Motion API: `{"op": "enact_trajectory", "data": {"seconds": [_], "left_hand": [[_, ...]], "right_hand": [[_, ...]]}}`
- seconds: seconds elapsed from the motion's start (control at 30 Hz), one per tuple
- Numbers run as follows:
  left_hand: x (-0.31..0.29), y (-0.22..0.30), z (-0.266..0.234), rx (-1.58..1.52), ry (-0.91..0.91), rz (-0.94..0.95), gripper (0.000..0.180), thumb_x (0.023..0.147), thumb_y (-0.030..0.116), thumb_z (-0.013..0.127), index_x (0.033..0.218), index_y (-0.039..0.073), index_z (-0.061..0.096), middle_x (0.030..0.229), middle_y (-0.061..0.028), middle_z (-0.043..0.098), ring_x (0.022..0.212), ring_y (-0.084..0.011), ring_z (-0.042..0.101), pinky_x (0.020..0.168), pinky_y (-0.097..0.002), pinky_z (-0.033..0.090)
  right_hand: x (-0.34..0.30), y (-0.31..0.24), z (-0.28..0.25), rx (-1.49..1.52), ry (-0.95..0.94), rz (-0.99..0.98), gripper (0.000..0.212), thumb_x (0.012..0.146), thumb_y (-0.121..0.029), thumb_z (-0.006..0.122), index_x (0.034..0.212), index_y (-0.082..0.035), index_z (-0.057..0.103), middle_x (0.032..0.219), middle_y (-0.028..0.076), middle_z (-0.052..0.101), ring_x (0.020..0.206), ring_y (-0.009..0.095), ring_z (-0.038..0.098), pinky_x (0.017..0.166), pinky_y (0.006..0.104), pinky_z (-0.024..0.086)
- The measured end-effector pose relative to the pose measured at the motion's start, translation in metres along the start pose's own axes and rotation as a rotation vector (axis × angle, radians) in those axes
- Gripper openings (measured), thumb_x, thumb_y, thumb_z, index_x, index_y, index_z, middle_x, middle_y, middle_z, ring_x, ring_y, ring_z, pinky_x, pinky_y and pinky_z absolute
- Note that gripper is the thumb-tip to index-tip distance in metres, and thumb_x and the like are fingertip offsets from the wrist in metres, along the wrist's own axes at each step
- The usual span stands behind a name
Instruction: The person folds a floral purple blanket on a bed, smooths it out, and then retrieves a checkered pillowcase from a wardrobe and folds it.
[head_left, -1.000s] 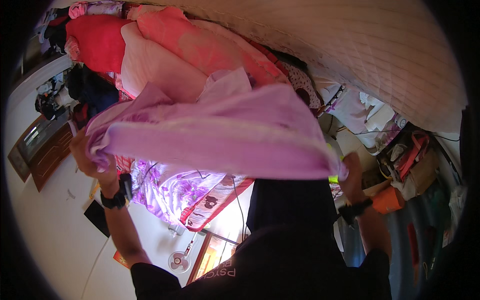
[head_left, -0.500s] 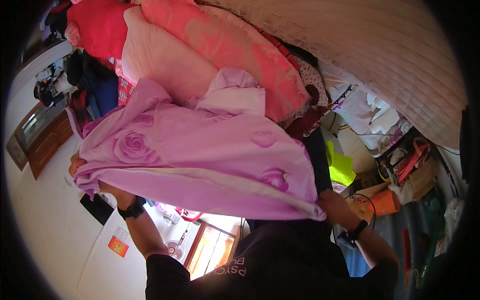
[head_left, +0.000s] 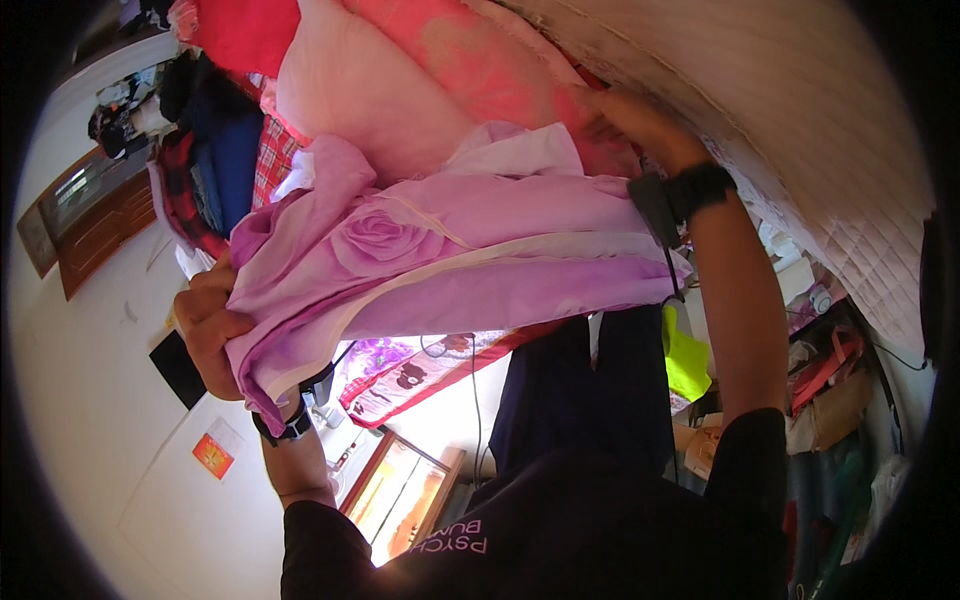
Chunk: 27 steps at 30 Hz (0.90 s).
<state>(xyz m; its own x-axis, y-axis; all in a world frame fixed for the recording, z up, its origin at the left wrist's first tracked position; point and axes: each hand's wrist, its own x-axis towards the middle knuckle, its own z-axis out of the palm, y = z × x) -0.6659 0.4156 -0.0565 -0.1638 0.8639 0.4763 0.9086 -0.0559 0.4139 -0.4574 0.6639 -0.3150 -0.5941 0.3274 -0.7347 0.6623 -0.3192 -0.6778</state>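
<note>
Left hand [head_left: 212, 322]: fingers curled tightly on the left end of the purple cloth [head_left: 530, 208]. Cloth spans the space before the torso, adjoining pink bedding [head_left: 370, 85] in view. Right hand [head_left: 635, 122]: at the bedding, beyond the cloth; whether it pinches anything cannot be determined.

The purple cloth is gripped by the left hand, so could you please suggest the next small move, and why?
Perhaps bring the right hand to the far right edge of the purple cloth: the left hand grips its left end, while the right is over the pink quilt, seemingly not holding the cloth.
</note>
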Motion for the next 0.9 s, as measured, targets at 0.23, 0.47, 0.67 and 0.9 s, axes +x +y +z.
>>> {"op": "enact_trajectory", "data": {"seconds": [0.23, 0.47, 0.67, 0.9], "left_hand": [[0.014, -0.012, 0.007, 0.098, 0.005, -0.03, 0.038, 0.077, 0.028, 0.073, 0.082, 0.0, 0.048, 0.079, -0.0135, 0.049, 0.074, -0.0265, 0.057, 0.074, -0.0449, 0.051], [0.074, -0.091, 0.056, 0.341, 0.147, 0.05, 0.015, 0.079, -0.006, 0.059, 0.093, -0.001, 0.061, 0.084, -0.0082, 0.063, 0.078, -0.0168, 0.061, 0.074, -0.027, 0.048], [0.111, -0.176, 0.131, 0.179, 0.084, -0.094, 0.024, 0.086, 0.016, 0.061, 0.106, 0.003, 0.065, 0.095, -0.0097, 0.069, 0.088, -0.0192, 0.065, 0.079, -0.029, 0.048], [0.117, -0.188, 0.163, 0.416, 0.027, -0.14, 0.025, 0.086, 0.022, 0.059, 0.104, 0.006, 0.066, 0.094, -0.0097, 0.069, 0.086, -0.0202, 0.064, 0.078, -0.0302, 0.047]], "right_hand": [[0.04, -0.012, 0.049, -0.018, -0.285, -0.026, 0.027, 0.075, -0.006, 0.065, 0.102, -0.002, 0.066, 0.089, 0.004, 0.064, 0.08, 0.011, 0.057, 0.071, 0.0262, 0.045], [0.031, -0.016, 0.03, 0.247, -0.098, -0.433, 0.029, 0.082, -0.004, 0.058, 0.111, -0.002, 0.063, 0.089, 0.002, 0.064, 0.083, 0.01, 0.058, 0.071, 0.0241, 0.047], [-0.018, 0.034, -0.029, -0.055, 0.083, -0.395, 0.045, 0.085, -0.028, 0.064, 0.122, -0.003, 0.057, 0.115, 0.009, 0.061, 0.1, 0.016, 0.058, 0.086, 0.0293, 0.046], [-0.104, 0.158, -0.017, -0.146, 0.11, -0.118, 0.108, 0.061, -0.028, 0.083, 0.145, -0.005, 0.02, 0.144, 0.019, 0.033, 0.13, 0.031, 0.037, 0.108, 0.0358, 0.03]]}}
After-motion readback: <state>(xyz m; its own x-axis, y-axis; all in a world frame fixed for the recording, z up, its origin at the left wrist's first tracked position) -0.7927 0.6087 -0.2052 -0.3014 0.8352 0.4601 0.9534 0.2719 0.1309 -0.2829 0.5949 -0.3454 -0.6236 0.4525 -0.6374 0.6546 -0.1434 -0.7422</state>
